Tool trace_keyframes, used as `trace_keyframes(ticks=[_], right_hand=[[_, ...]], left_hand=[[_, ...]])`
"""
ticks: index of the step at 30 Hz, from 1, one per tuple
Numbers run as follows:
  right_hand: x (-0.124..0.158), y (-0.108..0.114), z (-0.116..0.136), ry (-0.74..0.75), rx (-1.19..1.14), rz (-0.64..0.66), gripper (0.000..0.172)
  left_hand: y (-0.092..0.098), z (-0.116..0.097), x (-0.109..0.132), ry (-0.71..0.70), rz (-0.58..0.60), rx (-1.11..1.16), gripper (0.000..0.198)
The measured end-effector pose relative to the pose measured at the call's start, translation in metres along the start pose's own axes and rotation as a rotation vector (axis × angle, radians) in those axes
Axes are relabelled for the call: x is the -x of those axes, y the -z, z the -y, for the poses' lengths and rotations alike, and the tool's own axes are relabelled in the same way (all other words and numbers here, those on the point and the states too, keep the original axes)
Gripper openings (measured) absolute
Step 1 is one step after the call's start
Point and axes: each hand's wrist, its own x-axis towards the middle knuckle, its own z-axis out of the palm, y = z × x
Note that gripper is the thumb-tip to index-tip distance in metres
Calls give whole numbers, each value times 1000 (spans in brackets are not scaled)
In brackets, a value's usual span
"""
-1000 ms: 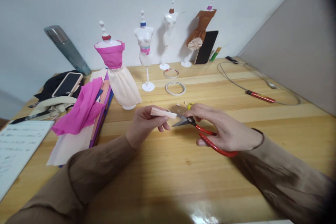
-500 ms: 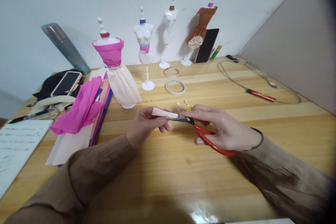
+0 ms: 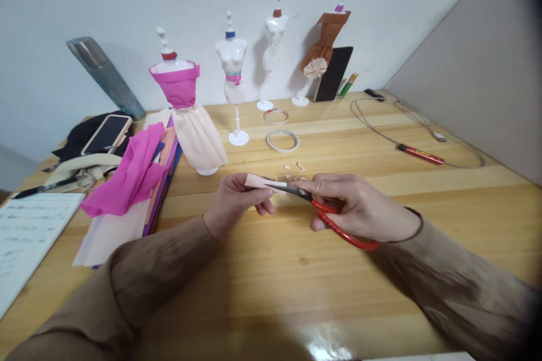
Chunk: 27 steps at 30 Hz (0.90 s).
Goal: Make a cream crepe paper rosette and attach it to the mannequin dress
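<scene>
My left hand (image 3: 239,203) pinches a folded strip of pale pink crepe paper (image 3: 256,181), its end pointing right. In my right hand (image 3: 359,203) is a pair of red-handled scissors (image 3: 347,235), fingers through the loops. Their dark blades lie across the paper's right end, close to my left fingertips. How far the blades are parted is hard to make out. A few small paper scraps (image 3: 300,166) lie on the table just beyond the hands.
Beyond the hands stand a mannequin in a pink and cream dress (image 3: 199,135), two bare mannequins (image 3: 232,56) and one in brown (image 3: 326,39). Two tape rolls (image 3: 283,141) lie in the middle. Crepe sheets (image 3: 127,175) are at left, a cable (image 3: 376,124) at right.
The scissors have shifted slightly left and their blades now lie over the paper, with the handles drawn closer together. My left hand has hardly moved.
</scene>
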Motion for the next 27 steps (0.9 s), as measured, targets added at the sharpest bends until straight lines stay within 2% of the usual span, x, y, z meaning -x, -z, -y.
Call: trace_keyframes(ticks=[13, 21, 27], right_hand=[[5, 0, -7, 3, 118, -33, 49], [1, -3, -3, 70, 161, -74, 48], [1, -7, -1, 55, 168, -75, 46]], left_hand=[[2, 4, -1, 9, 31, 3, 11], [2, 4, -2, 11, -5, -11, 15], [-1, 4, -1, 46, 5, -45, 20]])
